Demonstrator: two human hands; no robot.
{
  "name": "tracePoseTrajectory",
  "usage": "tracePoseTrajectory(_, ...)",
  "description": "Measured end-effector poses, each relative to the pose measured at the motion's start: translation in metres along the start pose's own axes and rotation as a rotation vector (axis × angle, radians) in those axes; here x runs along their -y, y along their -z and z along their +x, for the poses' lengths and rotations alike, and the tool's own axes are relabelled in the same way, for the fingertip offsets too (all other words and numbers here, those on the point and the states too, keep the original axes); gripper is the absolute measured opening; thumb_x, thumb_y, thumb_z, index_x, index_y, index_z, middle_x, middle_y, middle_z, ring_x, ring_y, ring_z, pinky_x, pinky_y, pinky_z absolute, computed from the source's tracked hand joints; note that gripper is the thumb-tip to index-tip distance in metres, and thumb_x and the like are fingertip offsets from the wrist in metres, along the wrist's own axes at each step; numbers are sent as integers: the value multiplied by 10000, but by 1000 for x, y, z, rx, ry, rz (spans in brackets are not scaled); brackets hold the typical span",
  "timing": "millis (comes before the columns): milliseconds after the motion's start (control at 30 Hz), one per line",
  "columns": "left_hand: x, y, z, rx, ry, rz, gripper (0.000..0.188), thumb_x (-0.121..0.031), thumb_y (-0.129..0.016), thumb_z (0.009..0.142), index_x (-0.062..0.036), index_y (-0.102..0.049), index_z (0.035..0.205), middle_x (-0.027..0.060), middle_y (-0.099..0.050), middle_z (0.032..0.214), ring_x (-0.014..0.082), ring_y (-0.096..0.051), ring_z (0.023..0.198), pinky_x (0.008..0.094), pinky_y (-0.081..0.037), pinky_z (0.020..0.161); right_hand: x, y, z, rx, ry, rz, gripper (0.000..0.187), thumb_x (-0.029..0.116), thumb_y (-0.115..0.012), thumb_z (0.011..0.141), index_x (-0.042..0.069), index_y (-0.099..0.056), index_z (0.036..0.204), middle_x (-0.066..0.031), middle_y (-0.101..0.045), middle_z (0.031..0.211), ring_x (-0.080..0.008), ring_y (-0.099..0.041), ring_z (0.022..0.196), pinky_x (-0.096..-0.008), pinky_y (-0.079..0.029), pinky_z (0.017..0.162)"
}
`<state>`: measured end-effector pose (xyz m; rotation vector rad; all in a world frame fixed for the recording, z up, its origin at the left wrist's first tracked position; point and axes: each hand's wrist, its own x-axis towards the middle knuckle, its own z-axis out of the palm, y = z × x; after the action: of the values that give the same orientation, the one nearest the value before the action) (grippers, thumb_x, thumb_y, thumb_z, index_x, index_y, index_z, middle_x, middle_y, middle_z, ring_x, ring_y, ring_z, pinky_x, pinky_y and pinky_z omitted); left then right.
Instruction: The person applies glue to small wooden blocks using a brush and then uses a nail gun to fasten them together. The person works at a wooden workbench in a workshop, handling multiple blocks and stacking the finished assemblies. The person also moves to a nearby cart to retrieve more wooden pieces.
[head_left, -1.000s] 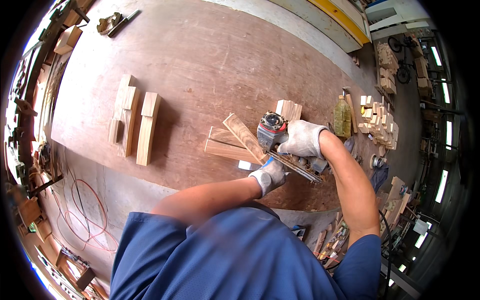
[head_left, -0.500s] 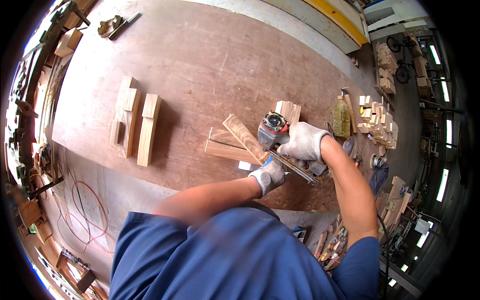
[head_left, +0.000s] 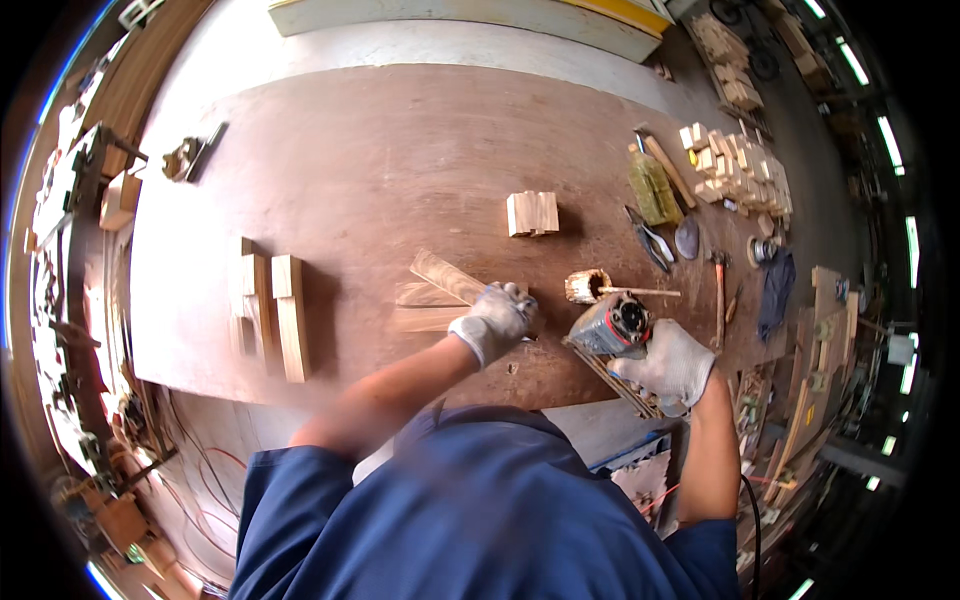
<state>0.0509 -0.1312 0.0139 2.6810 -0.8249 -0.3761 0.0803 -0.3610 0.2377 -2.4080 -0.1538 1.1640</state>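
Note:
My gloved left hand is curled over the right end of short wooden pieces, its fingertips partly hidden. One slanted wooden piece runs under it, above two flatter wooden pieces lying side by side. In my gloved right hand, closed around the handle, is a grey and red nail gun with a long metal magazine. The nail gun is over the bench's near edge, apart from the wood. Just beyond it lies an open glue pot with a stick across it.
On the brown workbench stand a wooden block and longer wood pieces at left. Pliers, a yellowish bottle, a hammer and stacked blocks are at right. A hand plane lies far left.
The nail gun has moved right and toward me, away from the wood. My left hand has shifted left and up onto the wooden pieces. The view has turned, uncovering the glue pot.

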Motion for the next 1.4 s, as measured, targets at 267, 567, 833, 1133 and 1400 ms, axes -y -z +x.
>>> tracePoseTrajectory(267, 4, 20, -8, 66, -88, 78, 406, -142, -569, 956, -87, -654, 1349, 130, -646, 1256, 324, -604, 1169, 419, -541, 948, -133, -49, 12, -370, -436, -127, 433, 398, -787, 795, -15, -784, 925, -284, -753, 957, -422, -746, 979, -488, -576, 900)
tracePoseTrajectory(567, 0, 4, -1, -40, -172, 108, 546, -305, -792, 826, -60, -654, 1294, 149, -646, 1216, 364, -594, 1141, 485, -520, 939, -226, -122, 84, -514, -472, -162, 640, 260, -823, 812, 55, -540, 1348, -274, -718, 1169, -456, -689, 1110, -534, -555, 965)
tracePoseTrajectory(833, -2, -2, 21, 100, -158, 40, 204, -259, -710, 854, -116, -672, 995, 165, -652, 1114, 377, -611, 1017, 498, -524, 880, -220, -150, 93, -429, -496, -141, 919, 387, -798, 872, 10, -353, 1582, -242, -654, 1365, -394, -671, 1203, -487, -531, 1027)
tracePoseTrajectory(1133, -8, 19, 14, 100, -90, -54, 492, -318, -772, 845, -80, -593, 1237, 183, -646, 1178, 405, -607, 1102, 509, -521, 942, -231, -163, 98, -550, -453, -142, 805, 340, -813, 841, 36, -436, 1484, -248, -697, 1228, -434, -694, 1085, -530, -561, 928)
tracePoseTrajectory(1400, 27, 7, -4, 230, -35, 134, 450, -283, -741, 888, -131, -640, 1299, 115, -669, 1260, 322, -612, 1194, 440, -505, 983, -227, -169, 101, -545, -485, -218, 933, 357, -812, 845, 10, -342, 1572, -241, -685, 1251, -401, -701, 1111, -500, -566, 955)
